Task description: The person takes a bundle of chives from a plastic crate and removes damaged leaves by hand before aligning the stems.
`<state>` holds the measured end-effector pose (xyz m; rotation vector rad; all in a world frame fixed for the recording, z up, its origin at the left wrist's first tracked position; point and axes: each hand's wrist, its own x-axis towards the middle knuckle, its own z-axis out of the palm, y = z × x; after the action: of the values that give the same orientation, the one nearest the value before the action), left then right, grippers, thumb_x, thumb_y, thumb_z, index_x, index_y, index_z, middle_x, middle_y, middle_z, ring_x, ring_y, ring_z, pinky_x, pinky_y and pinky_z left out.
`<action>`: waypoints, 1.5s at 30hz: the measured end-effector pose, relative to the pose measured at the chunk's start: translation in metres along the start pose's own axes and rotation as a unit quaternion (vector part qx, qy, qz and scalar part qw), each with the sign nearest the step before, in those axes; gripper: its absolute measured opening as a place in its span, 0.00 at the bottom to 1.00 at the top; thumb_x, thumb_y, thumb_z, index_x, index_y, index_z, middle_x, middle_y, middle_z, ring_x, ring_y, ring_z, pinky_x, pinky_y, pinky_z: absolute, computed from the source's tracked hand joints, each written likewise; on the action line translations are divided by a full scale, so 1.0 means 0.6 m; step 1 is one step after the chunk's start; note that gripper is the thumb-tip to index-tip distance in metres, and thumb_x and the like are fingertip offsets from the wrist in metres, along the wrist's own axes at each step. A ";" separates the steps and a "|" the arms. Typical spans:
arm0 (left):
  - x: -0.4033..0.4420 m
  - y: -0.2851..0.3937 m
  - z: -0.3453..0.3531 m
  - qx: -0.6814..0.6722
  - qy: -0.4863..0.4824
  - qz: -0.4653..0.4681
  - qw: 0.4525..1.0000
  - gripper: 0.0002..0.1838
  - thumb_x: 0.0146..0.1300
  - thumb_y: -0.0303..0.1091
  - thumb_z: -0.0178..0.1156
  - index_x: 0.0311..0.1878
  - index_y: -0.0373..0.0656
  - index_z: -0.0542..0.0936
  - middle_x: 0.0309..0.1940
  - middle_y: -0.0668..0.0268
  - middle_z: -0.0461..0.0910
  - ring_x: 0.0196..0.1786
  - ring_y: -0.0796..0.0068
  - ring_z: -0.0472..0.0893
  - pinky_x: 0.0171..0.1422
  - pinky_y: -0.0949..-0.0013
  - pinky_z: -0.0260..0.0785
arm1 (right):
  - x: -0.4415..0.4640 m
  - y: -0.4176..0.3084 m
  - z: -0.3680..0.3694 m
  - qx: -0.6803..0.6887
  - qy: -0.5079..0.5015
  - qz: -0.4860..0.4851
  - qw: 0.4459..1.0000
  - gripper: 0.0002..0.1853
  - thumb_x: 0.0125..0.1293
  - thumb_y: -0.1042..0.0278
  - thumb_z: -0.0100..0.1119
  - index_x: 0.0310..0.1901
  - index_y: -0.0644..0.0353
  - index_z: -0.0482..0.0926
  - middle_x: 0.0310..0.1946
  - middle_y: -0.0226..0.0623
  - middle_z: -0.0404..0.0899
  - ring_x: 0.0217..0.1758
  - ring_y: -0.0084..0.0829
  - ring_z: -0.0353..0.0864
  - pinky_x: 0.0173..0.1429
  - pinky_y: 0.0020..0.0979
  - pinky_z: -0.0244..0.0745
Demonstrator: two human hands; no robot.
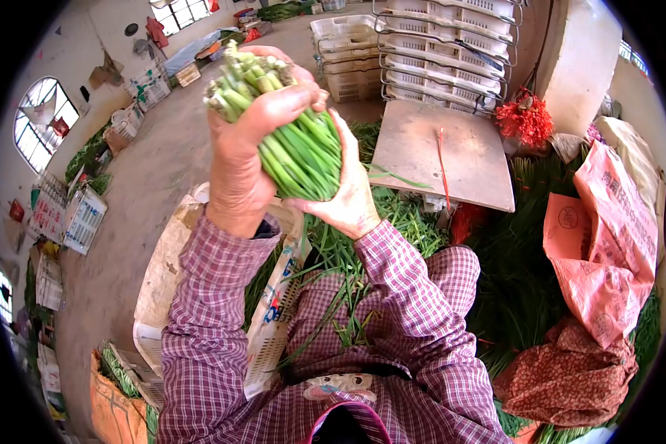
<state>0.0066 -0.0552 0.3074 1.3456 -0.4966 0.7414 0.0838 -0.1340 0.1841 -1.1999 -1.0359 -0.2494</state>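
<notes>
I hold a bunch of green chives (301, 152) up in front of me, tilted, with the pale stem ends at the upper left. My left hand (248, 133) is wrapped round the stem end, its thumb across the front. Lower down, my right hand (350, 185) grips the leafy part from the right side; some of its fingers are hidden behind the bunch. Loose green leaves (403, 222) lie below, between my knees and a square board (451, 152). On that board rests a thin red tie (443, 166).
A white plastic crate (155, 296) stands at my left. Stacked crates (448, 55) rise behind the board, near a bundle of red ties (525, 118). Heaped greens (518, 259), a pink sack (607, 237) and a patterned cloth (570, 370) lie at my right.
</notes>
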 end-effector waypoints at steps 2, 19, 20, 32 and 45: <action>0.005 -0.011 0.009 -0.029 -0.008 0.014 0.999 0.17 0.56 0.30 0.58 0.49 0.41 0.70 0.34 0.64 0.76 0.41 0.69 0.77 0.61 0.58 0.68 | 0.008 -0.004 -0.005 0.034 0.046 -0.012 0.998 0.53 0.42 0.70 0.77 0.71 0.54 0.57 0.55 0.45 0.79 0.55 0.37 0.81 0.61 0.35 0.75; 0.104 -0.157 -0.006 0.244 -0.009 0.089 0.966 0.29 0.59 0.53 0.65 0.57 0.44 0.75 0.52 0.62 0.80 0.57 0.70 0.78 0.68 0.56 0.66 | 0.108 -0.023 -0.397 -0.694 -0.109 -0.087 0.707 0.33 0.58 0.66 0.61 0.67 0.33 0.66 0.29 0.33 0.76 0.30 0.37 0.83 0.32 0.38 0.77; 0.105 -0.178 0.032 0.345 -0.073 0.130 0.926 0.35 0.56 0.61 0.65 0.60 0.46 0.74 0.57 0.59 0.77 0.62 0.65 0.74 0.70 0.48 0.62 | 0.104 -0.019 -0.402 -0.697 -0.123 -0.076 0.702 0.33 0.59 0.66 0.61 0.67 0.33 0.66 0.29 0.33 0.76 0.30 0.37 0.83 0.32 0.38 0.77; 0.117 -0.429 0.006 0.186 -0.251 -0.294 0.903 0.15 0.63 0.37 0.66 0.47 0.36 0.81 0.37 0.69 0.83 0.36 0.86 0.78 0.39 0.77 0.73 | 0.086 0.042 -0.495 -0.670 -0.206 -0.044 0.712 0.31 0.58 0.68 0.60 0.65 0.34 0.70 0.27 0.32 0.74 0.30 0.36 0.81 0.31 0.37 0.76; 0.121 -0.473 -0.005 0.381 -0.117 -0.132 0.908 0.16 0.67 0.45 0.58 0.48 0.43 0.82 0.48 0.65 0.80 0.53 0.70 0.78 0.62 0.66 0.68 | 0.087 0.161 -0.595 -0.714 -0.169 -0.010 0.679 0.33 0.56 0.71 0.60 0.65 0.31 0.70 0.27 0.33 0.74 0.29 0.38 0.82 0.33 0.40 0.76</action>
<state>0.2619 -0.0542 0.1635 2.2040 -0.1920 0.5624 0.3626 -0.3818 0.1650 -2.7359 -1.1194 -1.0114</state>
